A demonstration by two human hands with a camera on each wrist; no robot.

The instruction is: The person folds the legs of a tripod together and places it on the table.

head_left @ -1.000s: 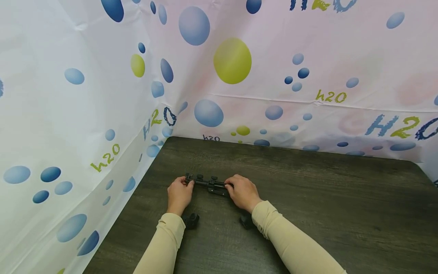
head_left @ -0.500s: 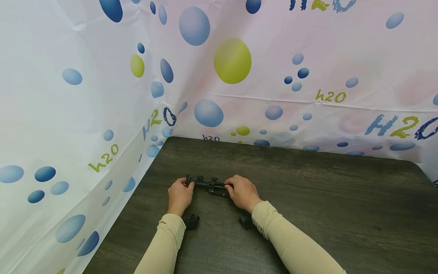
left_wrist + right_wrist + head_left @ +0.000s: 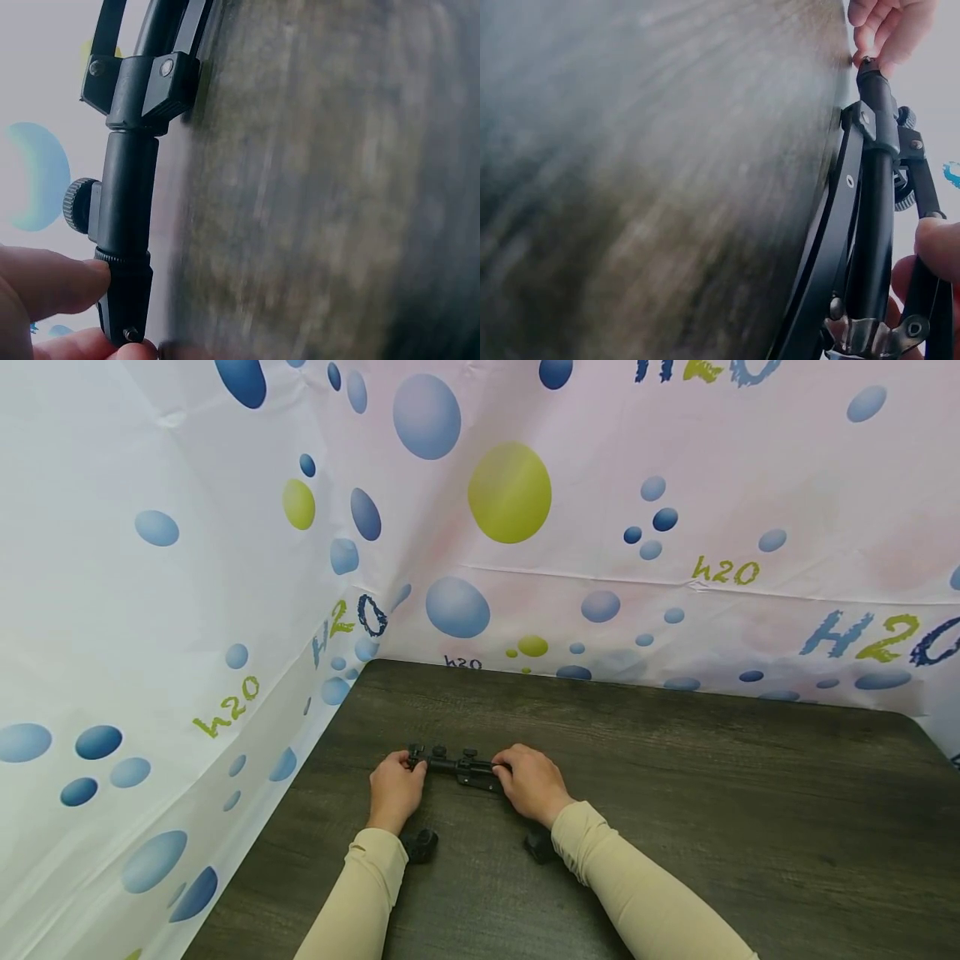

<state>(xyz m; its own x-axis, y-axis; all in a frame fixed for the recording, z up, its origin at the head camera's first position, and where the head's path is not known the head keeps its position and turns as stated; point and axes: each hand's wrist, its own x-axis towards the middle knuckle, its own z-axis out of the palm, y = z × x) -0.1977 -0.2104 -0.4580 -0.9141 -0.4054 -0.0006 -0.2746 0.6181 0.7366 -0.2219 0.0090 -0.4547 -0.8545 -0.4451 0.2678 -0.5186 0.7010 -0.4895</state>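
A folded black tripod (image 3: 444, 764) lies across the dark tabletop, stretched between both hands in the head view. Its tube carries several knobs along the far side. At the left end, my left hand (image 3: 395, 789) pinches the narrow tip between thumb and fingers. The left wrist view brings up a knurled knob (image 3: 78, 205) and the thumb (image 3: 75, 283) against the ribbed collar. My right hand (image 3: 532, 785) grips the leg end, covering part of it. In the right wrist view its fingers hold one flat leg (image 3: 922, 187), near a shiny metal bracket (image 3: 862, 336).
The dark wood-grain table (image 3: 712, 793) extends far to the right. A white sheet printed with blue and green dots (image 3: 510, 493) walls in the back and left sides. Black devices (image 3: 422, 845) sit by the wrists, next to the cream sleeves (image 3: 360, 885).
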